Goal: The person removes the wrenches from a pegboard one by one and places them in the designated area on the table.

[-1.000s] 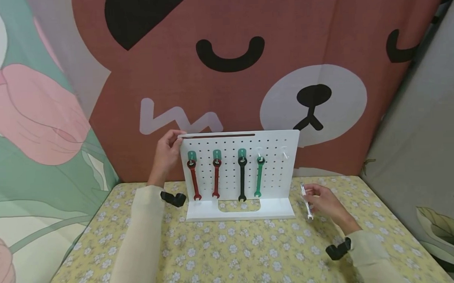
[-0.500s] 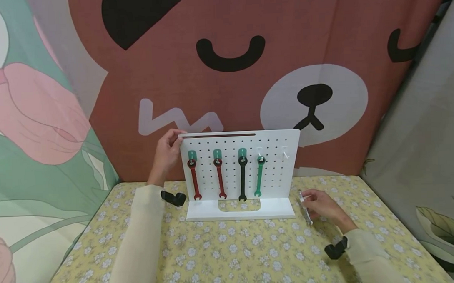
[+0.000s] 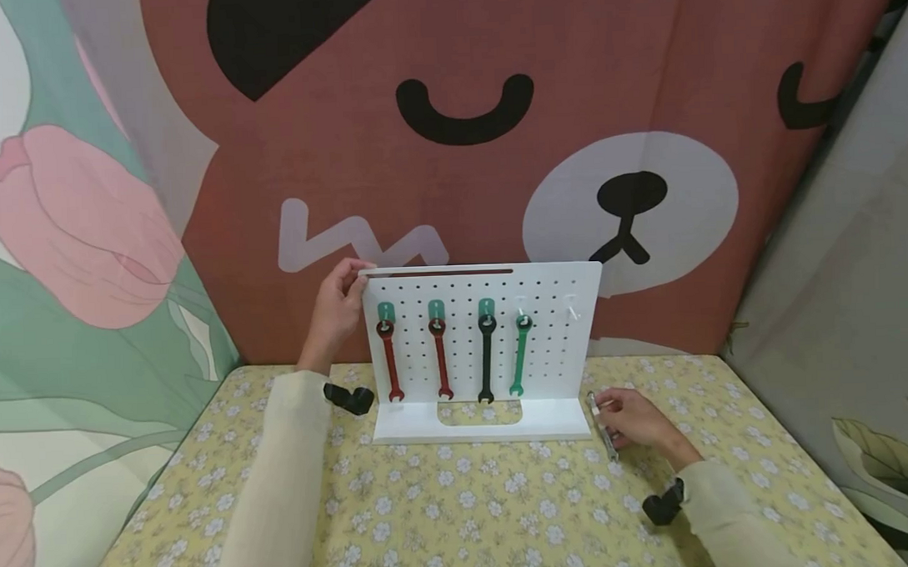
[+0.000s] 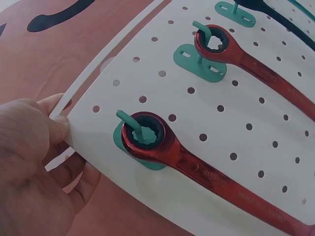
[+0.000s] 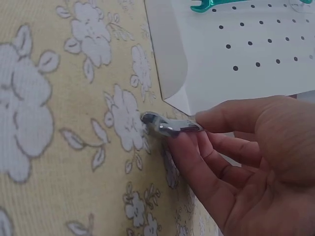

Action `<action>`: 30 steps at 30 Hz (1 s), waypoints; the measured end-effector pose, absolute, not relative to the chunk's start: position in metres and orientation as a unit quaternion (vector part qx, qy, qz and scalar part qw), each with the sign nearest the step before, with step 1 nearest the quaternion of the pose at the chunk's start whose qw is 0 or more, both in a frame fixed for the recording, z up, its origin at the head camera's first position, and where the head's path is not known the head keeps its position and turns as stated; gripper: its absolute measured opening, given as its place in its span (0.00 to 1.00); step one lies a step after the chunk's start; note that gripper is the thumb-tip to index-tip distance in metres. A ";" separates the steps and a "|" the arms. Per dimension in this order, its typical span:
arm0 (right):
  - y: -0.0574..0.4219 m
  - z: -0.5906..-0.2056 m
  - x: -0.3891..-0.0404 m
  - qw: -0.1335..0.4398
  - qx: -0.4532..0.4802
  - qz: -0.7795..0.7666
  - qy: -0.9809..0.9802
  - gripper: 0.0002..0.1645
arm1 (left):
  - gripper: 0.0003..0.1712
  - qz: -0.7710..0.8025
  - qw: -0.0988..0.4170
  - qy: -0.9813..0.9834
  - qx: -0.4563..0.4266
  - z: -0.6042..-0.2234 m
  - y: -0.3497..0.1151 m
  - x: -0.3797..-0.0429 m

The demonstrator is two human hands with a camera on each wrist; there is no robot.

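My left hand [image 3: 337,308] grips the top left corner of a white pegboard [image 3: 550,347], thumb on its front face in the left wrist view. To the board's right, my right hand [image 3: 639,416] pinches a silver wrench [image 5: 172,127] between thumb and fingers, low over the tabletop; whether the wrench touches the cloth I cannot tell. From hooks on the board hang a red wrench [image 3: 391,365], a second red wrench [image 3: 442,363], a black wrench [image 3: 487,362] and a green wrench [image 3: 520,360]. A clear hook [image 3: 573,310] at the far right bears no wrench.
The pegboard stands upright on its white base [image 3: 406,427], which has a cut-out in the middle. Yellow floral cloth [image 3: 462,517] covers the table. Behind it hangs a brown curtain [image 3: 466,200] with a cartoon bear; a grey curtain [image 3: 838,303] borders the right side.
My right hand has come down and slightly left, nearer me, with the silver wrench. The second red wrench's lower end has swung a little right. My left hand keeps its place on the corner.
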State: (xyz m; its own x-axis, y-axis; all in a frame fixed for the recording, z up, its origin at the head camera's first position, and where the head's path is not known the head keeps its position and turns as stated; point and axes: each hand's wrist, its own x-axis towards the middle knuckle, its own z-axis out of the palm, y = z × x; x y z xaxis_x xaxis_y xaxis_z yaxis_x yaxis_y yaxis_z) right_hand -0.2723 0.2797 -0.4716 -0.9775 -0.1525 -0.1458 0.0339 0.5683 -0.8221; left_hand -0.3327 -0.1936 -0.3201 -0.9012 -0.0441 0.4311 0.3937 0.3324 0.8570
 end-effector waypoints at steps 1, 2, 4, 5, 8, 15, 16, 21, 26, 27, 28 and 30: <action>0.279 -0.472 -0.273 0.099 -0.033 -0.461 0.881 0.22 | 0.13 -0.565 0.193 -0.795 -0.109 -0.321 -0.193 -0.333; 0.279 -0.473 -0.273 0.098 -0.031 -0.459 0.883 0.22 | 0.13 -0.562 0.193 -0.797 -0.108 -0.321 -0.193 -0.333; 0.279 -0.474 -0.273 0.097 -0.025 -0.453 0.886 0.22 | 0.13 -0.560 0.193 -0.798 -0.111 -0.322 -0.193 -0.333; 0.279 -0.474 -0.273 0.095 -0.026 -0.450 0.888 0.22 | 0.13 -0.559 0.193 -0.798 -0.112 -0.322 -0.193 -0.333; 0.278 -0.474 -0.274 0.091 -0.015 -0.444 0.891 0.21 | 0.14 -0.559 0.191 -0.799 -0.116 -0.322 -0.193 -0.334; 0.273 -0.468 -0.271 0.084 -0.012 -0.445 0.892 0.20 | 0.13 -0.560 0.187 -0.799 -0.113 -0.319 -0.192 -0.334; 0.272 -0.468 -0.271 0.083 -0.011 -0.446 0.891 0.19 | 0.13 -0.558 0.187 -0.800 -0.113 -0.318 -0.192 -0.333; 0.271 -0.468 -0.271 0.070 -0.007 -0.436 0.897 0.16 | 0.13 -0.554 0.190 -0.802 -0.117 -0.318 -0.193 -0.334; 0.269 -0.466 -0.270 0.050 -0.002 -0.424 0.904 0.14 | 0.12 -0.555 0.193 -0.800 -0.118 -0.318 -0.195 -0.334; 0.268 -0.465 -0.270 0.046 -0.005 -0.423 0.905 0.14 | 0.12 -0.556 0.193 -0.800 -0.117 -0.318 -0.195 -0.334; 0.266 -0.464 -0.269 0.039 -0.007 -0.422 0.906 0.14 | 0.12 -0.554 0.193 -0.802 -0.116 -0.318 -0.195 -0.334; 0.261 -0.462 -0.269 0.020 -0.021 -0.418 0.908 0.14 | 0.12 -0.552 0.194 -0.803 -0.113 -0.319 -0.195 -0.334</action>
State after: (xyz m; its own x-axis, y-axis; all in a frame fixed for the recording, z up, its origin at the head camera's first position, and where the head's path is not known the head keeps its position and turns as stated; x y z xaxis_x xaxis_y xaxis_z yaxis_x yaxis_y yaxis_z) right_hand -0.2689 0.2612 -0.4619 -0.9983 -0.0559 -0.0188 -0.0221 0.6501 -0.7595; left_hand -0.3343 -0.1952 -0.3189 -0.8994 -0.0326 0.4360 0.3953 0.3657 0.8426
